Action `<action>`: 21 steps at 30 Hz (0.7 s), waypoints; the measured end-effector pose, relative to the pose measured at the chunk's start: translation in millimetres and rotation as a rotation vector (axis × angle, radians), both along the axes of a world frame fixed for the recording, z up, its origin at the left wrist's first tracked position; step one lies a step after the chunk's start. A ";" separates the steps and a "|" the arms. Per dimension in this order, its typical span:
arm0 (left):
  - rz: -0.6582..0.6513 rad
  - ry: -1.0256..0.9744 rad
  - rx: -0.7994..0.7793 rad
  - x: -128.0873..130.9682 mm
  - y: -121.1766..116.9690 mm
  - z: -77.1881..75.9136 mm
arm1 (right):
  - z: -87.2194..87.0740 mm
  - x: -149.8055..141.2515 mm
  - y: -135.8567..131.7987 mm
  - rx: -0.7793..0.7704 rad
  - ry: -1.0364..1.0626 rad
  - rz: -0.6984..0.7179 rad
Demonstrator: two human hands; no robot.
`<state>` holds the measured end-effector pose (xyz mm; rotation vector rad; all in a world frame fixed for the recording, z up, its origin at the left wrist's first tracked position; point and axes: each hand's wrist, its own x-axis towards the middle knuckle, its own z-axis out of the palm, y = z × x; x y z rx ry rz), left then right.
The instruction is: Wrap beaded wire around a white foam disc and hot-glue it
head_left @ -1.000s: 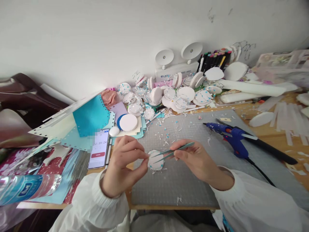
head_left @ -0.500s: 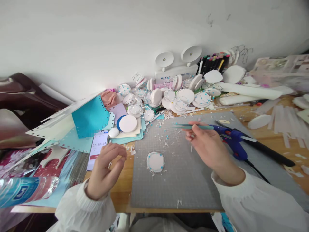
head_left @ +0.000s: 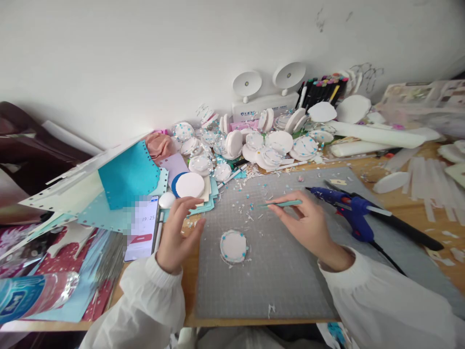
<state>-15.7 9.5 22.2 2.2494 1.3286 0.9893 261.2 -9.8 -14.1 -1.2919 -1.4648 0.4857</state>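
Observation:
My right hand (head_left: pixel 307 220) pinches a pair of teal tweezers (head_left: pixel 288 203), their tips pointing left over small blue and white bits on the grey cutting mat (head_left: pixel 276 286). Left of the mat, my left hand (head_left: pixel 181 232) hovers with thumb and fingers apart, holding nothing. On the mat between the two hands lies a white disc (head_left: pixel 233 245) ringed with thin strands and blue beads or dots. Neither hand touches it. A blue hot glue gun (head_left: pixel 350 208) rests on the mat just right of my right hand.
Many white discs (head_left: pixel 278 143), some with blue dots, are heaped along the wall. A phone (head_left: pixel 143 228), coloured felt sheets (head_left: pixel 127 172) and a water bottle (head_left: pixel 39 293) lie on the left. At right are a black-handled tool (head_left: pixel 417 230) and clear glue sticks (head_left: pixel 428 184).
My left hand has moved right, towards the mat, and its fingers have spread. My right hand has lowered the tweezers closer to the scattered bits. The disc stays put.

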 end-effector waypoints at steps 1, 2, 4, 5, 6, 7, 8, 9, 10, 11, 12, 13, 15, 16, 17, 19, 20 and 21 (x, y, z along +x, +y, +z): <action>-0.045 -0.025 -0.037 4.9 1.9 -2.1 | -2.0 -1.2 -0.4 0.003 -0.044 0.011; -0.096 -0.049 -0.084 9.9 3.1 -4.5 | -3.4 -2.1 -0.5 0.008 -0.076 0.021; -0.188 -0.083 -0.178 19.7 3.8 -10.1 | -5.3 -3.1 -0.1 0.025 -0.112 0.049; -0.230 -0.094 -0.222 24.0 3.3 -13.0 | -5.9 -3.3 0.3 0.032 -0.118 0.064; -0.270 -0.105 -0.263 27.6 2.3 -15.8 | -6.5 -3.1 0.7 0.036 -0.119 0.075; -0.303 -0.118 -0.302 30.4 0.9 -18.5 | -7.3 -2.8 1.2 0.039 -0.120 0.081; -0.327 -0.137 -0.339 32.3 -0.9 -20.9 | -8.2 -2.4 1.6 0.039 -0.124 0.086; -0.343 -0.160 -0.375 33.4 -2.8 -22.9 | -9.3 -1.9 1.8 0.040 -0.132 0.088; -0.349 -0.184 -0.411 33.9 -4.7 -24.5 | -10.5 -1.5 2.0 0.044 -0.143 0.089; -0.345 -0.208 -0.445 33.8 -6.6 -25.6 | -11.6 -1.2 2.0 0.049 -0.156 0.092; -0.334 -0.231 -0.472 33.4 -8.3 -26.3 | -12.6 -1.0 2.1 0.055 -0.170 0.095; -0.320 -0.251 -0.492 32.8 -9.9 -26.7 | -13.5 -1.1 2.2 0.063 -0.179 0.098; -0.289 -0.291 -0.498 31.6 -12.2 -26.7 | -14.6 -1.7 2.6 0.079 -0.177 0.107; -0.274 -0.309 -0.484 31.1 -13.0 -26.5 | -14.8 -2.2 2.8 0.084 -0.169 0.110; -0.260 -0.326 -0.462 30.6 -13.6 -26.3 | -15.0 -2.6 3.1 0.084 -0.160 0.113; -0.235 -0.353 -0.419 30.0 -14.1 -26.2 | -15.3 -3.4 3.5 0.066 -0.149 0.111; -0.223 -0.361 -0.404 29.7 -14.2 -26.2 | -15.5 -3.6 3.4 0.052 -0.147 0.105; -0.211 -0.368 -0.395 29.6 -14.2 -26.4 | -15.7 -3.6 3.2 0.039 -0.145 0.095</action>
